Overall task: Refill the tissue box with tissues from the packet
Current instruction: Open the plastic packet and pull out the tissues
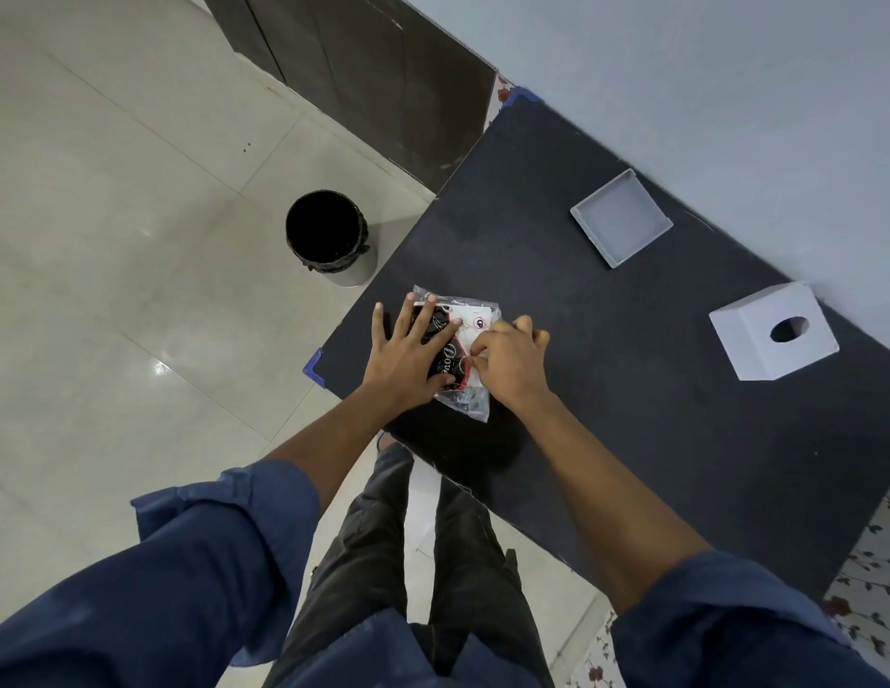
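A clear plastic tissue packet with black, red and white print lies near the left edge of the black table. My left hand presses flat on its left side with fingers spread. My right hand is curled over its right edge, fingertips pinching the plastic. The white tissue box cover, with an oval hole on top, stands at the right of the table. Its shallow white base tray lies apart, farther back near the wall.
A black-lined waste bin stands on the tiled floor left of the table. A pale wall runs along the table's far side. Dark cabinet panels stand at the back. My legs are below the near table edge.
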